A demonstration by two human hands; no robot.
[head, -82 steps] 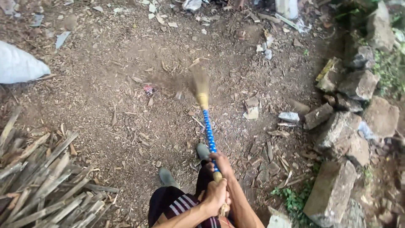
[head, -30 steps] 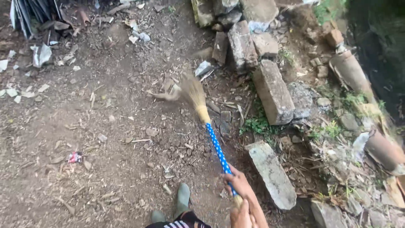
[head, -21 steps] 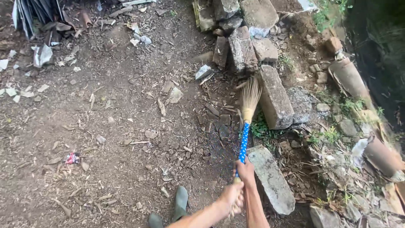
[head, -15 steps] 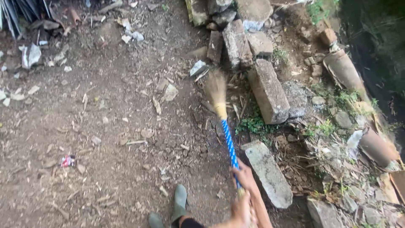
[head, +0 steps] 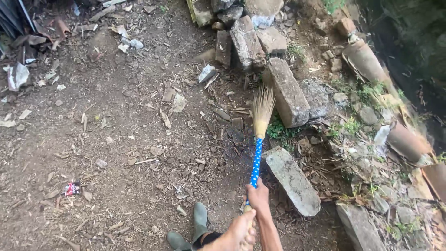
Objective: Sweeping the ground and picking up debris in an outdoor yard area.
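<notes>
I see both hands gripping the broom [head: 256, 158]: right hand [head: 258, 197] ahead, left hand [head: 241, 230] seemingly at its end. Its bristles [head: 263, 108] sit beside a stone block [head: 287, 93].

The broom [head: 257, 139] has a long thin handle wrapped in blue with white dots, a short yellow binding, and a fan of pale straw bristles. It lies almost vertical in the view, with the bristles at 12 o'clock and the handle end at 6 o'clock. The bristle tips spread out just beside a grey stone block, over the brown dirt ground.
</notes>
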